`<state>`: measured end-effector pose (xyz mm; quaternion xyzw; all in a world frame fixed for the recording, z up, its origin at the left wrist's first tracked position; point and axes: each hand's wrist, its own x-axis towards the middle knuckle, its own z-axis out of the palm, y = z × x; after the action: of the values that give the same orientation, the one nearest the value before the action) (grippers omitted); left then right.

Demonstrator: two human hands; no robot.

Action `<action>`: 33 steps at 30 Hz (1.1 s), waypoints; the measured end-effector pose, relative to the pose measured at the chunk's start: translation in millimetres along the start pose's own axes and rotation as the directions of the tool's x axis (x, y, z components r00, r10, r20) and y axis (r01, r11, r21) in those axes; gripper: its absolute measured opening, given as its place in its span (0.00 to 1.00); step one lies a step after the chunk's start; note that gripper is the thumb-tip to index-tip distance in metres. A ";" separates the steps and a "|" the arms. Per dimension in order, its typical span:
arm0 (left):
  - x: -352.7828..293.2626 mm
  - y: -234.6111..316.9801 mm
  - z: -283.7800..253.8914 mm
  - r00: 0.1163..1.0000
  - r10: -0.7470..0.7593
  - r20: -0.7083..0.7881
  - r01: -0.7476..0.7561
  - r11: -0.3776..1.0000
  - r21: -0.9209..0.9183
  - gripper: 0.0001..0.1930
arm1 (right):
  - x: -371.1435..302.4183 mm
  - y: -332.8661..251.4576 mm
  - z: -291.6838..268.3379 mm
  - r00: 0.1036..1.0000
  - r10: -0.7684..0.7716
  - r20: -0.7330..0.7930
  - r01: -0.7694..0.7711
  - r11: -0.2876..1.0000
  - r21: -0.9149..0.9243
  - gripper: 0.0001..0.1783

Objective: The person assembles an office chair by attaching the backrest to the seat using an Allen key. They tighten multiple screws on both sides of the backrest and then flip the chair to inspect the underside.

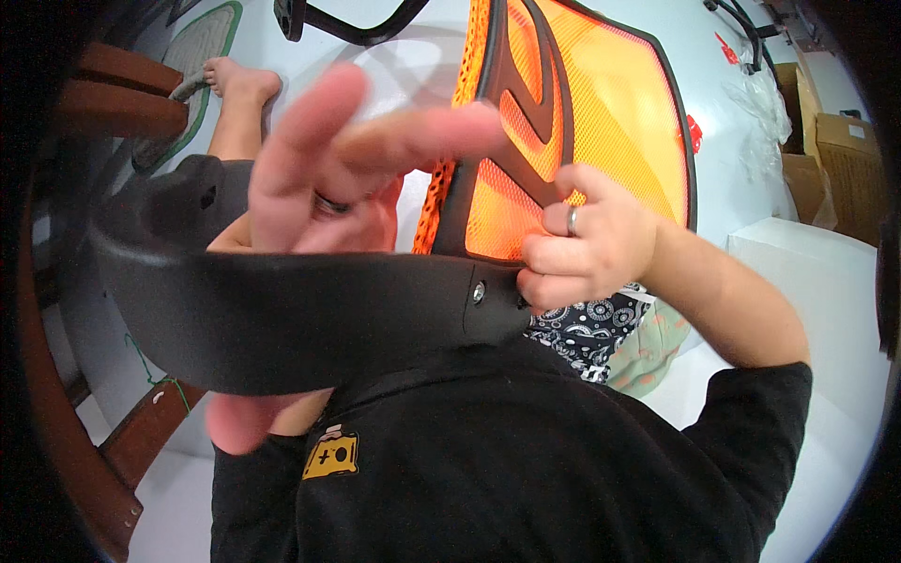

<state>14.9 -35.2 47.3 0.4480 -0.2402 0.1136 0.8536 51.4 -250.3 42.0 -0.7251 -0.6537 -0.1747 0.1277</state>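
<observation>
A black curved armrest [310,319] lies across in front of my chest, a silver screw [480,293] set in its right end. Beyond its upper edge my left hand [328,178] is raised and blurred, two digits stretched apart. A small dark shiny spot shows among its lower fingers; I cannot make out what it is. My right hand [591,239], with a ring on one finger, is closed at the armrest's right end, beside the orange mesh chair back [610,103]. Whatever its curled fingertips pinch is hidden.
A black chair part [366,28] lies on the pale floor at the top. Brown wooden furniture [122,103] stands at the left, by a green-edged mat [206,47]. Cardboard boxes [845,155] and clear plastic wrap [760,108] are at the far right, above a white block [798,244].
</observation>
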 end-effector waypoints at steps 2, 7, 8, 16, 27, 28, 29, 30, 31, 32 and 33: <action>12.1 -3.8 6.1 0.992 0.097 0.080 -0.095 0.995 -0.025 0.35 | -4.4 -13.5 -2.6 0.994 0.111 0.015 -0.110 0.994 -0.024 0.08; 18.3 -1.4 8.2 0.970 0.151 0.189 -0.135 0.986 -0.095 0.36 | -13.2 -46.0 -1.2 0.897 0.439 -0.051 -0.439 0.899 0.008 0.17; 18.6 0.3 4.7 0.962 0.128 0.242 -0.112 0.991 -0.077 0.34 | -13.5 -52.7 -0.2 0.860 0.508 -0.048 -0.506 0.861 0.041 0.18; 15.1 -0.5 -9.1 0.939 0.021 0.344 -0.019 1.000 -0.010 0.32 | -1.9 -102.3 5.3 0.467 0.882 -0.059 -0.853 0.467 0.232 0.20; 10.3 -6.6 -13.2 0.922 0.005 0.387 0.014 0.999 -0.048 0.38 | -5.1 -104.9 -6.4 0.537 0.843 -0.035 -0.844 0.536 -0.022 0.18; 9.9 -5.4 -12.6 0.924 0.000 0.381 0.015 0.999 -0.038 0.38 | -6.6 -101.5 -9.9 0.543 0.840 -0.011 -0.839 0.542 -0.042 0.18; 9.8 -3.7 -12.1 0.926 -0.011 0.378 0.023 0.999 -0.026 0.39 | -8.3 -98.1 -12.6 0.547 0.837 0.026 -0.834 0.547 -0.071 0.18; 10.3 -2.5 -11.4 0.928 -0.014 0.373 0.014 1.000 0.002 0.40 | -10.4 -94.9 -14.9 0.568 0.821 0.057 -0.819 0.571 -0.064 0.17; 10.8 -1.1 -10.7 0.926 -0.013 0.377 0.006 1.000 0.022 0.42 | -12.6 -92.3 -16.4 0.584 0.805 0.101 -0.804 0.591 -0.066 0.17; 11.9 -0.8 -10.0 0.925 -0.003 0.380 -0.019 0.998 0.056 0.45 | -14.9 -90.7 -17.0 0.593 0.794 0.133 -0.794 0.604 -0.068 0.17; 12.5 0.1 -9.2 0.929 -0.017 0.370 -0.015 0.996 0.083 0.47 | -16.7 -90.1 -16.0 0.609 0.784 0.124 -0.782 0.619 -0.071 0.16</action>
<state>28.4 -27.8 49.4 0.4974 -0.3916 0.0365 0.7733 -40.8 -261.8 45.6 -0.9488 -0.2781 -0.0525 0.1405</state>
